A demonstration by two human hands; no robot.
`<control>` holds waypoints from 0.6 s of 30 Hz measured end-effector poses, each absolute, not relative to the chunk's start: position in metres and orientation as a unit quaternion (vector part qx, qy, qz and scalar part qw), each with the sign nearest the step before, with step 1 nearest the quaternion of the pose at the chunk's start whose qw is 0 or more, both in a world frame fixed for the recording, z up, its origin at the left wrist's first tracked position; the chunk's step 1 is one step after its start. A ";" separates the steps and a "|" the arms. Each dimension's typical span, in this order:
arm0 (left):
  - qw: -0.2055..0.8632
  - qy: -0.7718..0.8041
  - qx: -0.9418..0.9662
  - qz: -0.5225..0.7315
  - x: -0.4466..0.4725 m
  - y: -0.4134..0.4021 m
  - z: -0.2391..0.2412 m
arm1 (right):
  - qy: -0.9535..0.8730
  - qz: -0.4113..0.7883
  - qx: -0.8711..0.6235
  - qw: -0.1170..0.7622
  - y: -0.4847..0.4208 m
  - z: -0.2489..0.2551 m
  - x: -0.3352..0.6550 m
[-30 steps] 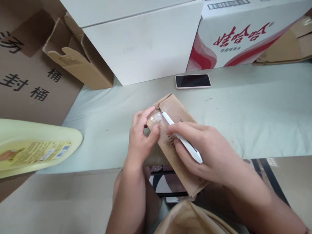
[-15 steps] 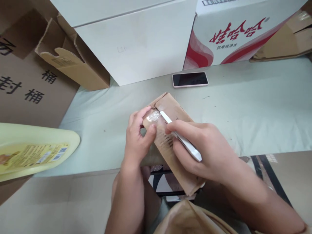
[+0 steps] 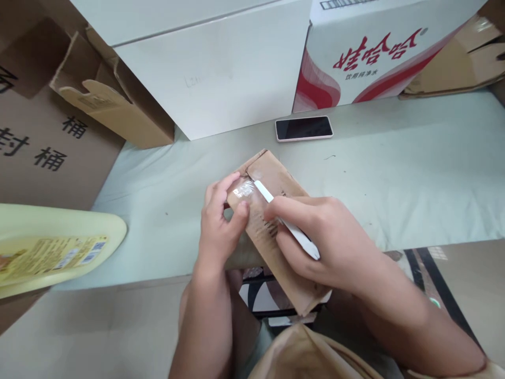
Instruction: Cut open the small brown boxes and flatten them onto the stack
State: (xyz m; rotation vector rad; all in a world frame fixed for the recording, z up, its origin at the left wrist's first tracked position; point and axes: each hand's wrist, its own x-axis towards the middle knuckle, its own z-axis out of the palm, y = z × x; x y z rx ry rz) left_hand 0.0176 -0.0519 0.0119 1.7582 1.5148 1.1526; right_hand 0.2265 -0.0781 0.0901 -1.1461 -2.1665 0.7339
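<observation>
A flat, folded piece of brown cardboard (image 3: 276, 171), with clear tape near its upper left edge, lies slanted from the table over my lap. My left hand (image 3: 221, 218) grips its left side, thumb on top and fingers around the edge. In my right hand (image 3: 327, 237) is a white utility knife (image 3: 300, 239), held like a pen. The knife's tip touches the cardboard near a dark, jagged cut line, just right of the tape. My right hand hides the cardboard's right middle part.
Behind the cardboard, a phone (image 3: 303, 129) lies on the pale green cloth (image 3: 414, 179). White boxes (image 3: 221, 89) and a red-and-white carton (image 3: 363, 63) line the back. At left stand an open cardboard box (image 3: 130, 116), a large brown carton (image 3: 59, 142) and a yellow jug (image 3: 67, 242).
The whole view has shifted slightly, so things sit a little further left. Both hands keep their holds, and the knife tip stays at nearly the same spot on the cardboard.
</observation>
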 end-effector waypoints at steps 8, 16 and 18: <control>0.280 0.557 0.658 0.422 0.020 -0.054 0.014 | -0.814 0.268 -0.419 0.299 -0.084 0.098 0.232; 0.283 0.564 0.652 0.420 0.020 -0.053 0.015 | -0.809 0.293 -0.421 0.288 -0.079 0.094 0.232; 0.289 0.568 0.646 0.420 0.020 -0.053 0.016 | -0.808 0.291 -0.417 0.299 -0.081 0.095 0.233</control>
